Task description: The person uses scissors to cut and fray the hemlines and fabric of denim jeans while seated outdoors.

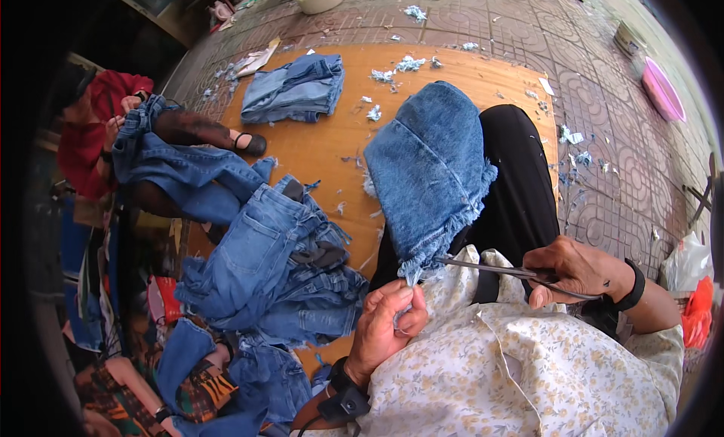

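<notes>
A blue denim leg (432, 154) with a frayed hem lies over my lap. At the hem's lower corner, my left hand (393, 312) pinches the frayed threads (413, 276) between thumb and fingers. My right hand (571, 273) grips a pair of metal scissors (492, 267), its tips pointing left and touching or very near the fringe. How far the blades are apart cannot be told. To the left of my lap lies a heap of blue jeans (271, 256).
Folded jeans (294, 89) and thread scraps (410, 64) lie on an orange-brown board (317, 148). A person in red (104, 126) handles jeans at left; another person's arm (133, 380) is at lower left. A pink basin (663, 89) stands on the paving at right.
</notes>
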Motion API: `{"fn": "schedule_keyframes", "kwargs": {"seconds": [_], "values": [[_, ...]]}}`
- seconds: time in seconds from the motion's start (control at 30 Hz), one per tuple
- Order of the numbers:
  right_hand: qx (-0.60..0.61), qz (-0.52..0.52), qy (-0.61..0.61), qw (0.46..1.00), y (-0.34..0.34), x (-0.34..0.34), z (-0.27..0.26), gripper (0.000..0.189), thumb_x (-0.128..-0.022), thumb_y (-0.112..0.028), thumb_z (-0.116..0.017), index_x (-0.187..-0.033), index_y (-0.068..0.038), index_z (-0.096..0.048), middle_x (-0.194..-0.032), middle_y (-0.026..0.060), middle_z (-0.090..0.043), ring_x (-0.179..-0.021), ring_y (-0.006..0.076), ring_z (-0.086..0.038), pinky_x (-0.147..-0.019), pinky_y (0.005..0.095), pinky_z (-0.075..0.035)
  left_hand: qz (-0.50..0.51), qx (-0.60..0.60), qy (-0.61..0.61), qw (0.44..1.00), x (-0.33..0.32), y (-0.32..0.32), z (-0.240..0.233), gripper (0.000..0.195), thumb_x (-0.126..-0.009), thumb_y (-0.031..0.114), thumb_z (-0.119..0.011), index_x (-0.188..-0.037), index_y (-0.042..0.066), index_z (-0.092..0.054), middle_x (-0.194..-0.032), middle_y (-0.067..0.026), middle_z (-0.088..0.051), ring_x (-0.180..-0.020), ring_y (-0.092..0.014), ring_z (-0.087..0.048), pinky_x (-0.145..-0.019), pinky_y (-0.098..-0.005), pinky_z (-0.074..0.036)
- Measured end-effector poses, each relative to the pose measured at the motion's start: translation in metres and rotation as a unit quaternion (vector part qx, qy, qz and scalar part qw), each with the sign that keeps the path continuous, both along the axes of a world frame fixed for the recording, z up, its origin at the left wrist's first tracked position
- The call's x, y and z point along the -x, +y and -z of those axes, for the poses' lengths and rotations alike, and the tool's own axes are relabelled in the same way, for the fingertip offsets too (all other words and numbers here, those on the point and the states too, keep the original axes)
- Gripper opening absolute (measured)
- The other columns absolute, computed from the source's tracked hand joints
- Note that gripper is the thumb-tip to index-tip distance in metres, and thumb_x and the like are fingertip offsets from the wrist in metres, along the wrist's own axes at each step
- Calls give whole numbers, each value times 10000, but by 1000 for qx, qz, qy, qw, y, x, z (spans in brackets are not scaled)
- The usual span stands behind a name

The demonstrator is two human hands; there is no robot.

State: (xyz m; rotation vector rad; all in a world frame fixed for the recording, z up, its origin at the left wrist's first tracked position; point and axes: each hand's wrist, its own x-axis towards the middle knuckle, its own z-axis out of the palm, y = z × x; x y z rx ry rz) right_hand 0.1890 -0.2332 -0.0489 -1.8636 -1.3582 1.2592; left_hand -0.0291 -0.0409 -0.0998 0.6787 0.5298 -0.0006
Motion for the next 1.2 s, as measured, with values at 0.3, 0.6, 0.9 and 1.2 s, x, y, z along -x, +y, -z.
{"fn": "schedule_keyframes", "kwargs": {"seconds": [0.3,0.6,0.9,1.2], "values": [[14,-53,11,998,6,4,2,658,-817,-626,-494,-642,7,-500,-510,131,-438,-480,313,-477,-468,387,-380,-15,-153,29,988,1,-5,-10,272,-857,222,-482,-707,6,-552,-553,21,-415,-516,-36,-327,-477,-207,-243],[30,-84,-23,996,15,-1,1,664,-810,-639,-488,-626,-2,-491,-522,134,-470,-511,320,-515,-489,393,-396,-9,-212,36,977,0,-7,-11,286,-857,231,-466,-689,13,-540,-551,27,-417,-517,-31,-334,-470,-202,-242],[0,-159,-18,987,44,-6,3,600,-851,-575,-483,-668,-3,-487,-534,122,-487,-505,296,-525,-476,381,-395,1,-79,37,996,2,-9,-4,254,-849,254,-484,-751,28,-549,-570,19,-400,-519,-45,-335,-477,-197,-254],[31,-162,28,986,60,-2,3,571,-865,-533,-492,-678,6,-497,-535,118,-493,-505,282,-546,-477,375,-404,10,-33,21,999,4,-8,6,258,-841,265,-496,-757,25,-543,-563,24,-379,-508,-48,-325,-470,-206,-237]]}}
